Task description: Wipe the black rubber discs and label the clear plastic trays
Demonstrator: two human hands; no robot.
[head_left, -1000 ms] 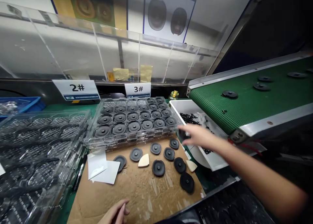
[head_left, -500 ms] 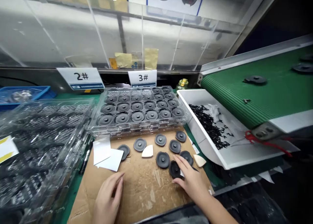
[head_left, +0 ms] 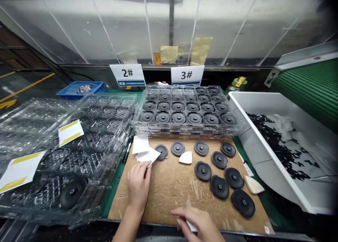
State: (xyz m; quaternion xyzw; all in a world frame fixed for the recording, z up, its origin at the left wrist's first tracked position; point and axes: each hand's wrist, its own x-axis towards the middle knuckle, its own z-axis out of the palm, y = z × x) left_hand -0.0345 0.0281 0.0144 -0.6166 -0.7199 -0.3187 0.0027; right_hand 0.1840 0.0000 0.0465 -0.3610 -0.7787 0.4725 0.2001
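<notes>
Pinching the corner of a white sheet (head_left: pixel 148 155) in the lower middle, the left hand (head_left: pixel 139 180) is nearly closed; the right hand (head_left: pixel 200 221), bottom centre, curls around a mostly hidden white piece (head_left: pixel 192 227). Black discs (head_left: pixel 203 171) lie on cardboard (head_left: pixel 169 196), lower right.

- The table (head_left: pixel 114 185) has a green top, showing in strips.
- Across its near middle a brown cardboard sheet (head_left: pixel 169 189) lies flat; I count nine black discs (head_left: pixel 203 171) on it, plus two cream wedges (head_left: pixel 186 157) and overlapping white papers (head_left: pixel 141 144).
- Clear trays (head_left: pixel 188 130) sit stacked at its far edge, darker trays (head_left: pixel 89 138) to its left.
- Back left, a blue bin (head_left: pixel 64 94); just beside the cardboard's right edge, a white bin (head_left: pixel 266 171).
</notes>
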